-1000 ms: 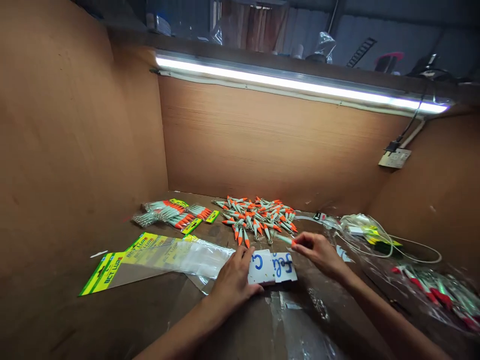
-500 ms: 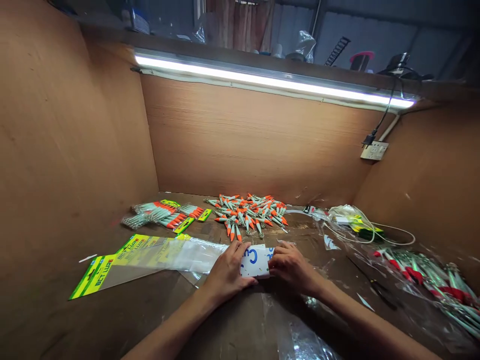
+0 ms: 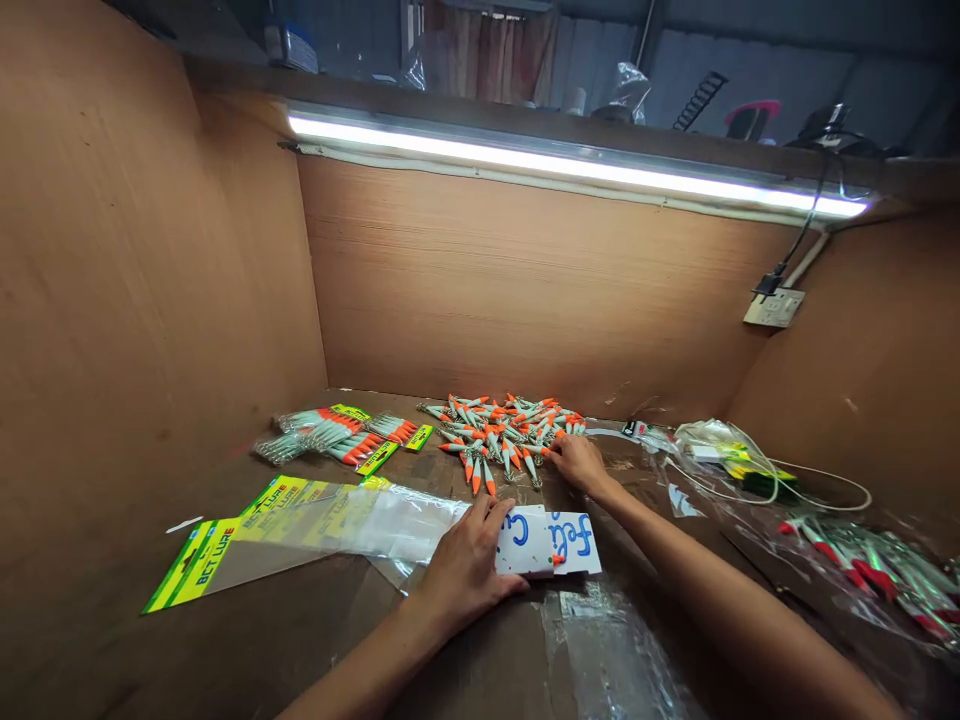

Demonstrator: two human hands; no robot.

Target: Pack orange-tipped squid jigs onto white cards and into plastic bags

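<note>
My left hand (image 3: pixel 471 550) is closed on a folded white card (image 3: pixel 525 550) with blue handwriting, its thumb along the near edge. A small orange tip (image 3: pixel 558 560) shows at the card's fold. The card's left end meets a clear plastic bag (image 3: pixel 420 525). Farther forward, my right hand (image 3: pixel 579 463) reaches the right edge of a pile of orange and pale-green fishing lures (image 3: pixel 491 435). Its fingertips are pinched at the end of one lure (image 3: pixel 541 450), partly hidden by the fingers.
Flat bags with yellow header cards (image 3: pixel 199 565) lie fanned out at left. Packed lures (image 3: pixel 322 435) sit behind them. On the right are a white cord (image 3: pixel 825 470), a bag of yellow-green packets (image 3: pixel 739 460) and red-and-silver lures (image 3: pixel 885 570). A plywood wall (image 3: pixel 517 290) closes the back.
My right hand has left the card and moved forward to the lure pile. More of the card's written right end now shows, with an orange tip at the fold. My left hand keeps its hold.
</note>
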